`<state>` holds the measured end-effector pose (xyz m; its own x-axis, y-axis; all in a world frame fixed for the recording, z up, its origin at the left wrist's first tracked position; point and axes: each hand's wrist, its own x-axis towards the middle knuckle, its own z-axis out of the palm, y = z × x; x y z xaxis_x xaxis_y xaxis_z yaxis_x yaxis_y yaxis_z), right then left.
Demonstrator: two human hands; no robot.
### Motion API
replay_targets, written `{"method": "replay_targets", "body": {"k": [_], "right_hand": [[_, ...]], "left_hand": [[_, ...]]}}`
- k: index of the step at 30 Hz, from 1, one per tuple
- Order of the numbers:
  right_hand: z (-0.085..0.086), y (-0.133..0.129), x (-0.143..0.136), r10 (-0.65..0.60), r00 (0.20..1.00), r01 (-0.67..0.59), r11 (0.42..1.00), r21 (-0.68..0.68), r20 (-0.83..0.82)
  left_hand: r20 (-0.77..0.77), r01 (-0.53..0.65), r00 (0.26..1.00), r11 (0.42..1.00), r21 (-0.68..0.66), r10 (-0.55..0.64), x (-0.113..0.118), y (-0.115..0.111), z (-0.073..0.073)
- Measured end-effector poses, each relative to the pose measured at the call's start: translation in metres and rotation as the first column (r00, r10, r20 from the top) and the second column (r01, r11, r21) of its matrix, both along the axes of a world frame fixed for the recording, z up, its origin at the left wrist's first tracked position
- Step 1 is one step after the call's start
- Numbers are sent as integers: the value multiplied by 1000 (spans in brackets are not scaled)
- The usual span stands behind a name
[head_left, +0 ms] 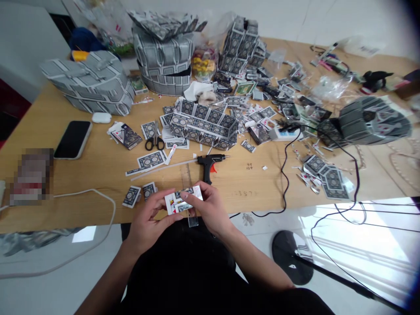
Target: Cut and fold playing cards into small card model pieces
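My left hand [151,221] pinches the left end of a small piece of folded playing cards [173,204], its white face and patterned back both showing. My right hand [210,206] grips the other end, thumb laid over the top. A clear ruler [193,221] lies beneath, partly hidden by the hands, sticking out past the table edge. Just beyond the right hand is a black glue gun [207,168] with an orange trigger. Two small folded card pieces [131,196] rest left of my left hand. Black scissors [154,142] lie farther up beside loose cards [152,160].
An open box woven from cards [205,127] stands mid-table. Behind it are larger card-made bags [164,57] and a heap of scattered cards [262,113]. A phone [72,139] lies left. Black cable [285,175] runs from a power strip [282,133] over the front edge.
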<state>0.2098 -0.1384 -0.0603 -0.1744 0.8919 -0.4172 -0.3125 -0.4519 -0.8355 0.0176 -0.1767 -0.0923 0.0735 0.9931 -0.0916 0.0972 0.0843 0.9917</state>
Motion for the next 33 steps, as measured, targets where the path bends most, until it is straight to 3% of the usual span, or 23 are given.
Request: {"method": "replay_targets", "body": {"k": [10, 16, 19, 25, 29, 33], "right_hand": [[-2, -1, 1, 11, 1000, -11, 1000, 25, -2], [-1, -2, 6, 19, 1000, -19, 999, 51, 17], [1, -4, 9, 21, 1000, -22, 997, 74, 22], [5, -4, 10, 25, 999, -27, 994, 109, 25], [6, -3, 9, 21, 999, -26, 993, 117, 44], [5, -6, 6, 15, 996, -29, 987, 157, 89]], "left_hand": [[5, -19, 1000, 1000, 0, 19, 3, -2, 4], [239, -52, 970, 999, -12, 54, 7, -1, 18], [407, 8, 913, 996, -85, 28, 8, 2, 11], [533, 70, 846, 990, -124, 7, 17, -2, -2], [568, 37, 823, 995, -89, 20, 19, -4, -4], [518, 42, 855, 995, -87, 9, 15, -5, -11]]}}
